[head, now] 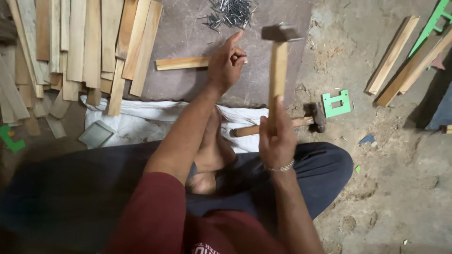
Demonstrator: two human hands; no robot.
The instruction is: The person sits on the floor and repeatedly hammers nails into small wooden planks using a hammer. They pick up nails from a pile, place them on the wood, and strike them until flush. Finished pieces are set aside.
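**Operator:** Dusty concrete floor [400, 188] all round, with a grey slab [188, 33] ahead of my crossed legs and a white cloth [136, 120] under its near edge. Stacked wooden slats [80, 42] lie to the left, and a heap of nails [230, 11] sits at the slab's far side.

**Partner:** Where's the piece you're on?

**Operator:** One short wooden strip [181, 62] lies flat on the slab. My left hand [226, 63] rests on its right end, fingers curled together as if pinching something small, forefinger raised. I can't tell whether a nail is in there.

**Partner:** And the right?

**Operator:** My right hand [277, 138] is wrapped tight round the hammer [278, 56], low on its wooden handle, head lifted above the strip.

**Partner:** How would it all handle?

**Operator:** I'd judge the strip light, stiff and thin, likely to split near the ends, so hold it flat. The hammer is head-heavy; gripping low gives swing. A second hammer [301, 120] lies on the cloth.
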